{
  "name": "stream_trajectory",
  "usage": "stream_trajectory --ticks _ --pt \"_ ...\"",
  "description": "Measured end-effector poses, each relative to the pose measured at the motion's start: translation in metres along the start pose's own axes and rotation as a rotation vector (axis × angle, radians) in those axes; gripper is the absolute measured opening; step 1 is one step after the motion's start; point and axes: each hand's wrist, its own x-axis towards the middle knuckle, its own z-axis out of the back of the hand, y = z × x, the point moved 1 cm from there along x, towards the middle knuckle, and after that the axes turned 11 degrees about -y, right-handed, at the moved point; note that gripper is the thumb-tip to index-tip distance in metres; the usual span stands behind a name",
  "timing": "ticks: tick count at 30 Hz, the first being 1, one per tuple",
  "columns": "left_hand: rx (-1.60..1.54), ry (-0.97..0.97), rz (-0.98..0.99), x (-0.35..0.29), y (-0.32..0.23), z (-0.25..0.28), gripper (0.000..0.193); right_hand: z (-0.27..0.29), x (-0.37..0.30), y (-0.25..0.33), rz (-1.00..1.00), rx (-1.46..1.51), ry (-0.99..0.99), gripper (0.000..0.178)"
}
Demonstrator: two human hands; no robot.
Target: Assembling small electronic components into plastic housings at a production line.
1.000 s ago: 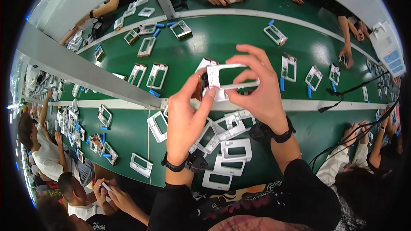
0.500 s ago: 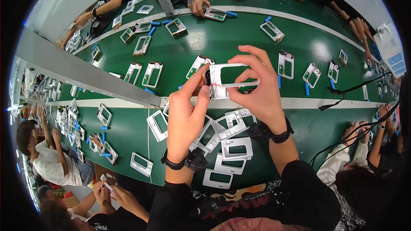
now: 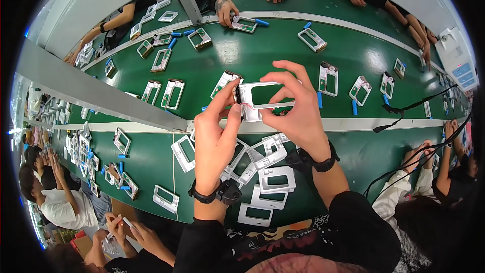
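Observation:
Both hands hold a white plastic frame housing (image 3: 246, 93) with a large rectangular opening, raised above the middle of the bench. My left hand (image 3: 214, 129) pinches its left end between thumb and fingers, at a dark end piece (image 3: 236, 94). On the other side my right hand (image 3: 300, 106) is closed on the housing, with fingers over the top edge and the thumb below. A thin red wire shows near the left end, and part of a green circuit board below the opening. My fingers hide much of the right end.
Under my forearms lies a loose pile of white frames (image 3: 277, 178). A pale rail (image 3: 353, 125) separates the near bench from a green belt (image 3: 242, 55) carrying housings with blue cylinders. A grey beam (image 3: 101, 81) slants in from the left. Black cables (image 3: 404, 164) hang at right. Other people work around.
The whole view has shifted slightly, so belt items sit a little further left. Both hands keep their hold on the housing, with nearly the same pose.

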Motion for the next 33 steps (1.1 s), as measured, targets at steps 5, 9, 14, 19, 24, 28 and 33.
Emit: stream_trajectory --ticks 5,9,14,19,24,28,33 --pt "0.087 -0.046 -0.161 0.023 -0.009 0.020 0.038 -0.014 0.029 0.018 0.011 0.101 0.010 0.047" --pt "0.027 0.017 0.067 -0.008 0.015 0.010 0.038 -0.014 -0.014 -0.003 -0.071 -0.016 0.010 0.046" --pt "0.056 0.005 -0.005 0.008 0.042 0.005 0.039 -0.031 -0.006 -0.020 -0.114 -0.006 -0.010 0.042" --pt "0.021 0.021 0.029 0.009 0.044 0.006 0.039 -0.036 -0.006 -0.028 -0.097 0.025 -0.028 0.041" --pt "0.041 0.005 -0.030 0.002 0.045 0.003 0.039 -0.033 -0.011 -0.028 -0.067 -0.038 -0.034 0.036" --pt "0.031 0.017 -0.004 0.001 0.046 0.003 0.039 -0.033 -0.012 -0.027 -0.073 -0.048 -0.032 0.029" --pt "0.018 0.025 0.026 0.007 0.049 0.001 0.038 -0.036 -0.009 -0.030 -0.099 -0.028 -0.056 0.025"
